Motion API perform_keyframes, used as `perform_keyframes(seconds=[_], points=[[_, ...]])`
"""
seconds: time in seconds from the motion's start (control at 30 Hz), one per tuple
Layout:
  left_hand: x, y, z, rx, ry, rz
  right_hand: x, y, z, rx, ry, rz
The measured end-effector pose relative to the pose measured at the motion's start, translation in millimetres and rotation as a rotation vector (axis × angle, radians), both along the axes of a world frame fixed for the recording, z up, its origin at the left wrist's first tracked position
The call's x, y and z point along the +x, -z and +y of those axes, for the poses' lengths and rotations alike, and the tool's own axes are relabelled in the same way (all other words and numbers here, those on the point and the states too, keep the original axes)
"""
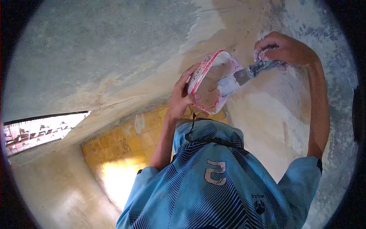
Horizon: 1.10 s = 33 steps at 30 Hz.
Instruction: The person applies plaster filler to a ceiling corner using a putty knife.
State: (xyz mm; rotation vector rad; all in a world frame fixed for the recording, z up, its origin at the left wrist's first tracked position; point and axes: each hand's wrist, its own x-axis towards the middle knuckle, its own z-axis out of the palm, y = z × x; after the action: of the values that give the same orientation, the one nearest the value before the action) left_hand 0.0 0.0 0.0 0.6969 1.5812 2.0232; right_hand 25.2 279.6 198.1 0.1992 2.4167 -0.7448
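My left hand [182, 93] is closed around the side of a white plastic tub [197, 78] with a red-streaked rim, thumb over the edge. The tub is tilted, and a pale beige paste [212, 88] coats its inside. In my right hand [280, 49] is the handle of a putty knife [244, 75], gripped with bent fingers. Its blade reaches over the tub's right rim, and whitish paste covers the blade's end. Pale smears mark the fingers of my right hand.
Close on the right stands a wall [267, 118] with patchy pale coating. A grey, partly coated surface [114, 49] spans the upper left. Yellow-brown floor tiles [129, 139] lie below, with a bright patch of light. A slatted opening [42, 131] is at the far left.
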Motion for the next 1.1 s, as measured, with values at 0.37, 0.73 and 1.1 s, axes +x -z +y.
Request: perform_keyframes(seconds=[0.37,0.73,1.1], points=[[5.2,9.4,-5.9,0.109,-0.065,-0.186,37.1,44.9,-55.6,-0.056,-0.229,0.571],[7.5,4.0,3.2,0.099,-0.035,-0.201,51.0,65.5,-81.7,0.08,-0.315,0.774],[9.2,0.6,10.2,0.044,0.032,-0.237,24.5,55.6,-62.8,-0.01,-0.356,0.408]])
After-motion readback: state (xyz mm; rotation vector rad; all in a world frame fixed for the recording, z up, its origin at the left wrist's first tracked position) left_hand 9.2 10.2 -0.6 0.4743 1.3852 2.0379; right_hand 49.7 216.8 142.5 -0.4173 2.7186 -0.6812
